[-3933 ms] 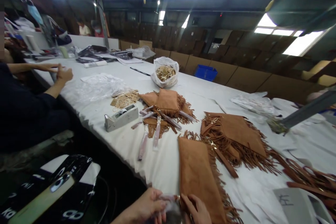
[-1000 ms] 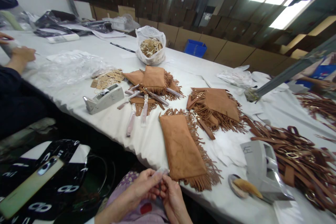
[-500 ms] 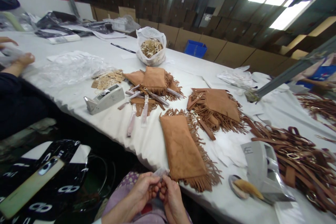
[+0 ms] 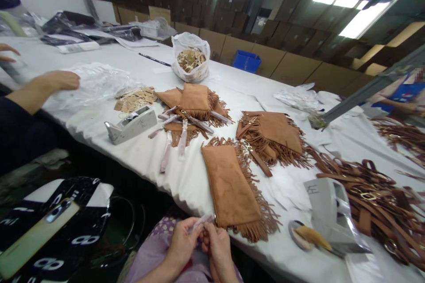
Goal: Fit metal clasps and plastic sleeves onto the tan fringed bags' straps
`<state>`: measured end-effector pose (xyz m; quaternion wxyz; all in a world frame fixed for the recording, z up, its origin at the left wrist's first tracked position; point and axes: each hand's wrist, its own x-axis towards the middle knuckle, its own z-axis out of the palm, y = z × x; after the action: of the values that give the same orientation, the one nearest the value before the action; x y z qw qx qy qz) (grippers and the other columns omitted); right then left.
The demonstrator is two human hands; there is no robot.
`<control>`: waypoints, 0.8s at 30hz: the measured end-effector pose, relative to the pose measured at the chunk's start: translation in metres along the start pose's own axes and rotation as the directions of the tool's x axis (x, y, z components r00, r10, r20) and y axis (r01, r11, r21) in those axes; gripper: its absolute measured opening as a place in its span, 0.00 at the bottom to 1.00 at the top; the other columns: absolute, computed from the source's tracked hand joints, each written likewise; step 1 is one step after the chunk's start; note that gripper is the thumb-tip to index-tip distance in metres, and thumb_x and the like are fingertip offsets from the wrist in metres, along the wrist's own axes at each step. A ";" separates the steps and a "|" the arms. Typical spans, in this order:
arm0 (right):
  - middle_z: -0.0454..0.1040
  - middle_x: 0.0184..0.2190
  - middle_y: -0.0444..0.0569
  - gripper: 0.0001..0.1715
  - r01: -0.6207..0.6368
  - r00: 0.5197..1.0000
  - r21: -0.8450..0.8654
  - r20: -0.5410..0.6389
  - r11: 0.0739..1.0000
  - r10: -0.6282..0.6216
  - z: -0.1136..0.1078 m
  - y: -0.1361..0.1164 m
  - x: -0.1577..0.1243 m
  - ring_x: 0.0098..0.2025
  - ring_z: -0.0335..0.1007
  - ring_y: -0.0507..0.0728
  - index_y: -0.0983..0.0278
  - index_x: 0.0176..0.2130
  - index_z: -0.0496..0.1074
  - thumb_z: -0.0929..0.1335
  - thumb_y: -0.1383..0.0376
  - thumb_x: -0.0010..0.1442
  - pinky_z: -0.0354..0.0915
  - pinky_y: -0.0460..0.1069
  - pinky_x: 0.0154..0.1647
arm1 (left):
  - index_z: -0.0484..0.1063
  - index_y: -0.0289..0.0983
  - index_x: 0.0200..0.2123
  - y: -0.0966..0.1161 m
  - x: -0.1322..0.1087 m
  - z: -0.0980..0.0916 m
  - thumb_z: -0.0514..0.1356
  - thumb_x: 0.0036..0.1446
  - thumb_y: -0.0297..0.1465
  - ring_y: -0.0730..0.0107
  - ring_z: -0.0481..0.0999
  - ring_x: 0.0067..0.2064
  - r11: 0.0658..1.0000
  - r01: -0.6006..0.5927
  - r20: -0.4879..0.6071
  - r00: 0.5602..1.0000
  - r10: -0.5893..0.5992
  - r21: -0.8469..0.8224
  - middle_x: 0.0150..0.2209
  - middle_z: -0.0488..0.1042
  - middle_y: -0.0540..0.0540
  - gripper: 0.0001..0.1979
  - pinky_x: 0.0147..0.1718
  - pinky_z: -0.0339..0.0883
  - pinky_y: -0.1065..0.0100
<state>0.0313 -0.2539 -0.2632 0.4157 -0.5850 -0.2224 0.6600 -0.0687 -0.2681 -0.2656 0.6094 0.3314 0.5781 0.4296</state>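
Note:
My left hand (image 4: 184, 241) and my right hand (image 4: 217, 245) meet below the table edge, fingers pinched on a small clear plastic wrap (image 4: 201, 221) at the corner of a tan suede fringed pouch (image 4: 230, 188). The pouch lies flat on the white table (image 4: 139, 154), its near corner right at my fingertips. What sits inside the wrap is too small to make out.
Two piles of fringed pouches (image 4: 192, 101) (image 4: 274, 135) lie further back. Grey tape dispensers (image 4: 131, 124) (image 4: 330, 216) stand left and right. A heap of brown straps (image 4: 375, 194) is at right. A co-worker's hand (image 4: 55, 80) rests on clear plastic (image 4: 96, 83). A bag of tags (image 4: 191, 57) stands behind.
My hands stay pinched together on the wrap at the pouch's corner. The co-worker's hand at left has moved right onto the clear plastic. The view tilted down since the earliest frame.

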 end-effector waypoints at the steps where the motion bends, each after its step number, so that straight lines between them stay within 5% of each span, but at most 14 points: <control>1: 0.59 0.11 0.39 0.19 -0.012 1.000 0.017 0.008 1.000 0.012 0.000 -0.002 -0.001 0.13 0.45 0.44 0.66 0.17 0.65 0.72 0.55 0.42 0.42 0.43 0.13 | 0.76 0.37 0.31 0.001 -0.001 -0.001 0.58 0.52 0.41 0.72 0.65 0.22 0.998 -0.051 0.002 0.999 0.051 0.048 0.23 0.72 0.49 0.14 0.23 0.58 0.70; 5: 0.59 0.12 0.39 0.19 -0.062 0.997 0.088 0.060 0.994 0.057 0.002 -0.012 -0.008 0.15 0.47 0.45 0.66 0.17 0.65 0.72 0.56 0.44 0.45 0.43 0.14 | 0.79 0.40 0.34 0.008 -0.007 -0.004 0.56 0.56 0.39 0.65 0.72 0.33 0.957 -0.205 0.025 0.979 0.205 0.206 0.28 0.75 0.47 0.14 0.33 0.64 0.70; 9: 0.61 0.14 0.39 0.18 -0.128 0.989 0.166 0.099 0.978 0.112 0.003 -0.020 -0.012 0.16 0.50 0.44 0.67 0.18 0.66 0.73 0.58 0.44 0.48 0.41 0.16 | 0.79 0.41 0.38 0.012 -0.010 -0.010 0.53 0.59 0.38 0.70 0.71 0.31 0.911 -0.342 0.128 0.939 0.320 0.232 0.29 0.75 0.48 0.15 0.31 0.64 0.72; 17: 0.73 0.24 0.43 0.13 -0.314 0.944 0.357 0.211 0.880 0.252 -0.007 -0.039 -0.014 0.22 0.64 0.47 0.67 0.29 0.73 0.74 0.62 0.42 0.59 0.42 0.22 | 0.79 0.44 0.39 0.014 -0.007 -0.021 0.51 0.61 0.35 0.72 0.72 0.31 0.846 -0.434 0.261 0.895 0.363 0.312 0.29 0.75 0.48 0.16 0.30 0.62 0.73; 20: 0.74 0.25 0.45 0.18 -0.333 0.935 0.305 0.230 0.892 0.270 -0.008 -0.044 -0.017 0.24 0.66 0.49 0.67 0.31 0.73 0.74 0.56 0.45 0.62 0.43 0.24 | 0.80 0.43 0.38 0.013 -0.006 -0.023 0.51 0.60 0.30 0.70 0.74 0.32 0.817 -0.457 0.300 0.882 0.364 0.352 0.29 0.75 0.47 0.16 0.31 0.62 0.72; 24: 0.67 0.16 0.40 0.20 -0.192 0.970 0.093 0.167 0.977 0.175 -0.008 -0.036 -0.014 0.17 0.59 0.47 0.67 0.22 0.70 0.76 0.54 0.42 0.56 0.43 0.20 | 0.80 0.43 0.37 0.017 -0.005 -0.025 0.51 0.57 0.26 0.70 0.74 0.33 0.809 -0.455 0.323 0.881 0.346 0.372 0.30 0.76 0.47 0.17 0.32 0.63 0.72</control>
<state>0.0489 -0.2466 -0.2291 0.3650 -0.5252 -0.1631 0.7512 -0.0960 -0.2683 -0.2513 0.4790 0.6241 0.4979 0.3649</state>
